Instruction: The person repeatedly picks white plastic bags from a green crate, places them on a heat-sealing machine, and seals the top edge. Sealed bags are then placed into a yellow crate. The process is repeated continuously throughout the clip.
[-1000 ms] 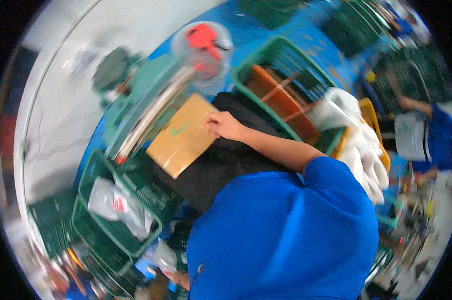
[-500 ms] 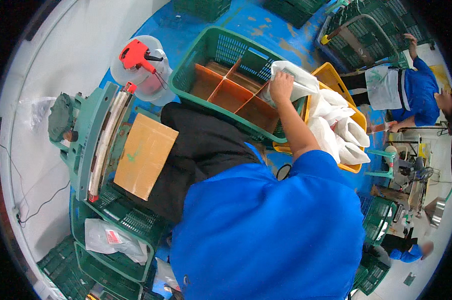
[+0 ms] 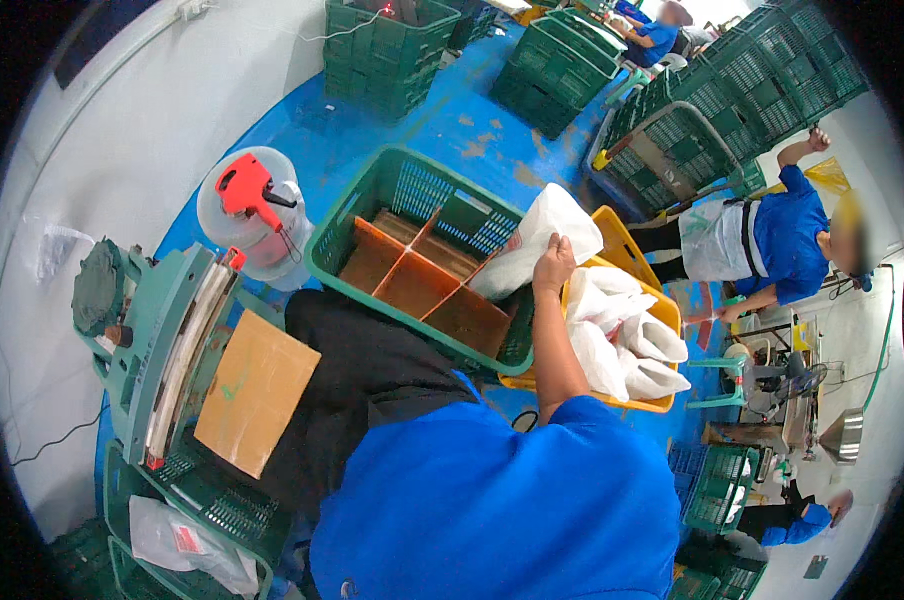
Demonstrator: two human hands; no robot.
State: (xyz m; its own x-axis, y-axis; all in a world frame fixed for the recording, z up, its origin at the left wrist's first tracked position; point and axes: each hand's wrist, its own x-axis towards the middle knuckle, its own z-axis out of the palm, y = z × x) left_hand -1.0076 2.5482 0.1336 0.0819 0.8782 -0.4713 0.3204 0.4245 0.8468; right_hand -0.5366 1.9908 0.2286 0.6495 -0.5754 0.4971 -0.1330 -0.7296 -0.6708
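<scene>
My right hand (image 3: 554, 265) is closed on the upper edge of a white bag (image 3: 552, 215). The bag's lower end reaches into the far right part of a green plastic crate (image 3: 417, 185), while its top rises above the crate's rim. Orange dividers (image 3: 412, 285) split the crate into several compartments; no contents are visible in the nearer ones. Close by my right forearm, a yellow crate (image 3: 674, 318) holds several white bags (image 3: 627, 340) lying loosely together. My left hand does not show.
Left stand a clear bucket (image 3: 272, 255) with a red handheld tool (image 3: 250, 190) on top, and a grey-green machine (image 3: 162, 350) beside a cardboard sheet (image 3: 257, 390). A person in blue (image 3: 782, 240) stands right, near stacked green crates (image 3: 742, 90) and a green stool (image 3: 717, 380).
The view has shifted, showing more of the far floor. My right hand has raised the white bag's top, and it stands taller above the crate.
</scene>
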